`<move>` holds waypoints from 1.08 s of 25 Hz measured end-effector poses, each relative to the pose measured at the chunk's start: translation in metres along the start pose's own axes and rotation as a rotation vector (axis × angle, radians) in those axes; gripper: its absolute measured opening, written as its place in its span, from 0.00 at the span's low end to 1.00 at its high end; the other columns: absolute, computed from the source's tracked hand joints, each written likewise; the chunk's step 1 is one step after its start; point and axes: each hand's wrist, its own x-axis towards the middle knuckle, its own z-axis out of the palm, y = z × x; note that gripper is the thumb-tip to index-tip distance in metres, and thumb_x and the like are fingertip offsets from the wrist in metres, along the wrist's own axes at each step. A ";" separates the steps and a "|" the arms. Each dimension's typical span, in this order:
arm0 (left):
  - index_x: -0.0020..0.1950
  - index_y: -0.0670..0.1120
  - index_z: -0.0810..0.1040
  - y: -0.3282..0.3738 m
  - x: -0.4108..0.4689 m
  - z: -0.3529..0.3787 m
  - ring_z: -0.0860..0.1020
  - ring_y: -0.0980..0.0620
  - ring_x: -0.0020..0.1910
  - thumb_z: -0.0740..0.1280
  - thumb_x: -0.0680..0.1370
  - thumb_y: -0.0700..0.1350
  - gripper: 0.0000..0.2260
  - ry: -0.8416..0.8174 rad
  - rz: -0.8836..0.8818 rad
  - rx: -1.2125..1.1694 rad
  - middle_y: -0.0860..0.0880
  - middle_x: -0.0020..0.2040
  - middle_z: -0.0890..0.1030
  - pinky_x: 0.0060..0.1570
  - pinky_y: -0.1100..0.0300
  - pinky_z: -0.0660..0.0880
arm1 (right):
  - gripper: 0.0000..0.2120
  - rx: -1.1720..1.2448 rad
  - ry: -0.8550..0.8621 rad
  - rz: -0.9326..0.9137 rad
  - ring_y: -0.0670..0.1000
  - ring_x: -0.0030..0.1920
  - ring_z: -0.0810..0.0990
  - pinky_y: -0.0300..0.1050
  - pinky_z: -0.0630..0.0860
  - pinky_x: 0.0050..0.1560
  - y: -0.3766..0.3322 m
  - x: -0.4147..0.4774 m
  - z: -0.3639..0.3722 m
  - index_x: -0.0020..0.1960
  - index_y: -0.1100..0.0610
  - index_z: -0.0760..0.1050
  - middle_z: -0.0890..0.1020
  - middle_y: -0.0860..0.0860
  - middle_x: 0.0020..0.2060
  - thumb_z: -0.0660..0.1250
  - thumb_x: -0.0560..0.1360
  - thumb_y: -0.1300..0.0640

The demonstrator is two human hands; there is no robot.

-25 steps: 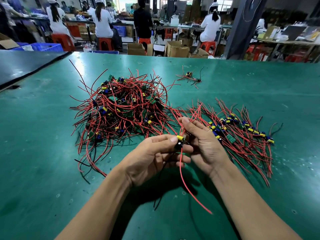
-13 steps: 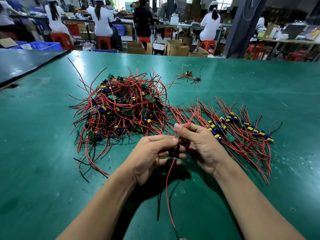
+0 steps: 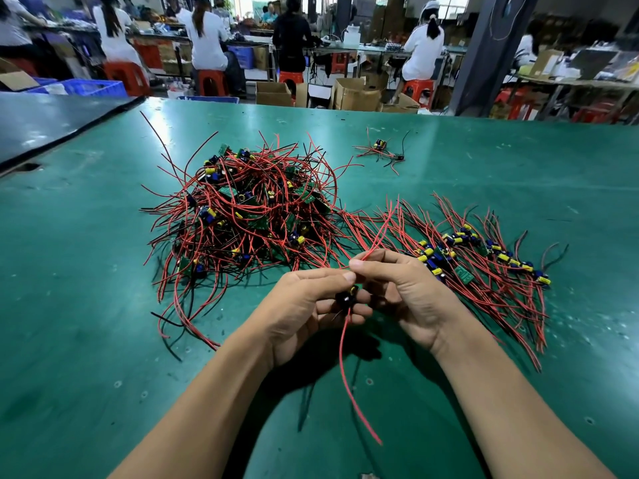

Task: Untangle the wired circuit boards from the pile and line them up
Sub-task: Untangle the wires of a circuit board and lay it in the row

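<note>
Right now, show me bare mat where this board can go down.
Bare green mat lies left of the tangled pile of red-wired circuit boards, and right of the lined-up row of boards. Crowded: between pile and row, where wires overlap.

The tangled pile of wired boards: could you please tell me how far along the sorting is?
Done: a row of boards lies lined up on the right. In hand: the left hand holds one board while the right hand pinches a red wire. Left: the big tangled pile, the larger share, and a small stray cluster farther back.
</note>
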 end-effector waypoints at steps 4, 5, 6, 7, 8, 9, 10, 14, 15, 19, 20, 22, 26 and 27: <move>0.42 0.41 0.86 -0.002 0.002 0.000 0.83 0.46 0.34 0.69 0.74 0.38 0.06 0.015 -0.036 0.018 0.39 0.39 0.83 0.35 0.58 0.82 | 0.14 -0.141 0.047 0.000 0.51 0.31 0.76 0.41 0.71 0.31 -0.003 -0.003 -0.004 0.40 0.54 0.80 0.80 0.55 0.35 0.81 0.61 0.51; 0.42 0.40 0.85 -0.003 0.002 0.000 0.83 0.46 0.34 0.69 0.76 0.38 0.06 0.031 -0.039 0.024 0.39 0.40 0.83 0.35 0.57 0.82 | 0.13 -0.125 0.048 -0.002 0.51 0.30 0.77 0.40 0.74 0.29 -0.002 -0.003 -0.002 0.38 0.54 0.79 0.80 0.55 0.34 0.81 0.61 0.52; 0.43 0.39 0.84 -0.004 0.003 -0.001 0.83 0.46 0.34 0.69 0.76 0.39 0.06 0.039 -0.042 0.025 0.38 0.40 0.84 0.35 0.57 0.82 | 0.12 -0.092 0.042 0.003 0.51 0.28 0.78 0.41 0.76 0.27 -0.001 -0.004 0.000 0.36 0.54 0.78 0.80 0.56 0.33 0.80 0.61 0.53; 0.44 0.38 0.84 -0.004 0.003 -0.001 0.83 0.46 0.34 0.70 0.75 0.40 0.06 0.039 -0.042 0.021 0.38 0.41 0.84 0.35 0.57 0.82 | 0.12 -0.056 0.036 0.014 0.51 0.27 0.78 0.41 0.76 0.26 0.000 -0.004 0.002 0.35 0.54 0.76 0.80 0.56 0.32 0.80 0.62 0.54; 0.45 0.37 0.83 -0.004 0.002 -0.002 0.83 0.46 0.34 0.71 0.74 0.40 0.06 0.035 -0.041 0.017 0.38 0.42 0.84 0.34 0.56 0.82 | 0.13 -0.027 0.032 0.020 0.50 0.26 0.77 0.41 0.76 0.25 0.002 -0.003 0.005 0.34 0.54 0.75 0.80 0.55 0.32 0.80 0.62 0.55; 0.45 0.38 0.83 -0.004 0.002 -0.003 0.83 0.46 0.33 0.71 0.71 0.41 0.07 0.030 -0.039 0.018 0.39 0.41 0.84 0.34 0.56 0.81 | 0.13 -0.017 0.033 0.022 0.49 0.26 0.76 0.41 0.76 0.25 0.003 -0.003 0.006 0.34 0.54 0.75 0.79 0.54 0.31 0.80 0.63 0.55; 0.43 0.39 0.84 -0.003 0.002 -0.003 0.83 0.46 0.33 0.72 0.69 0.41 0.06 0.025 -0.036 0.022 0.39 0.40 0.84 0.33 0.57 0.81 | 0.13 -0.025 0.029 0.018 0.48 0.26 0.76 0.41 0.76 0.24 0.004 -0.002 0.006 0.34 0.53 0.75 0.79 0.53 0.30 0.80 0.63 0.54; 0.37 0.41 0.84 -0.003 0.001 -0.004 0.81 0.47 0.30 0.73 0.66 0.39 0.02 0.029 -0.028 0.035 0.40 0.37 0.83 0.31 0.58 0.80 | 0.14 -0.078 -0.042 0.028 0.48 0.28 0.77 0.43 0.79 0.27 0.005 -0.002 0.002 0.35 0.54 0.76 0.79 0.53 0.31 0.82 0.62 0.52; 0.37 0.41 0.84 -0.004 0.001 -0.004 0.81 0.47 0.30 0.73 0.66 0.38 0.02 0.034 -0.026 0.031 0.40 0.36 0.83 0.31 0.58 0.80 | 0.12 -0.089 -0.062 0.047 0.48 0.29 0.78 0.43 0.79 0.28 0.005 -0.002 0.001 0.36 0.53 0.79 0.80 0.53 0.32 0.82 0.63 0.51; 0.40 0.39 0.84 -0.005 0.002 -0.004 0.78 0.48 0.28 0.70 0.73 0.33 0.05 0.092 0.009 0.038 0.40 0.35 0.81 0.29 0.61 0.78 | 0.17 -0.162 -0.130 0.118 0.46 0.31 0.77 0.35 0.73 0.27 0.009 0.000 -0.001 0.55 0.58 0.84 0.81 0.51 0.36 0.77 0.71 0.50; 0.42 0.38 0.84 -0.005 0.003 -0.005 0.77 0.48 0.27 0.69 0.74 0.32 0.05 0.105 0.017 0.042 0.40 0.34 0.81 0.28 0.61 0.77 | 0.20 -0.169 -0.129 0.122 0.45 0.29 0.75 0.33 0.69 0.24 0.009 0.001 -0.001 0.58 0.61 0.82 0.80 0.51 0.34 0.75 0.72 0.50; 0.41 0.39 0.84 -0.005 0.002 -0.004 0.76 0.48 0.26 0.69 0.73 0.32 0.05 0.112 0.026 0.060 0.41 0.33 0.80 0.27 0.62 0.76 | 0.19 -0.156 -0.113 0.100 0.44 0.26 0.72 0.32 0.65 0.20 0.008 0.002 -0.001 0.57 0.63 0.82 0.79 0.51 0.33 0.76 0.71 0.52; 0.37 0.42 0.84 -0.005 0.003 -0.004 0.76 0.49 0.26 0.70 0.73 0.34 0.07 0.099 0.042 0.104 0.42 0.33 0.80 0.28 0.62 0.75 | 0.16 -0.201 0.049 -0.003 0.44 0.21 0.64 0.34 0.59 0.20 0.008 0.004 0.001 0.48 0.60 0.83 0.72 0.50 0.25 0.77 0.67 0.49; 0.37 0.42 0.84 -0.005 0.003 -0.004 0.76 0.49 0.27 0.70 0.73 0.34 0.07 0.093 0.043 0.110 0.42 0.33 0.80 0.28 0.62 0.75 | 0.17 -0.215 0.107 -0.026 0.45 0.20 0.62 0.34 0.60 0.22 0.009 0.005 0.002 0.47 0.63 0.82 0.68 0.49 0.23 0.77 0.68 0.49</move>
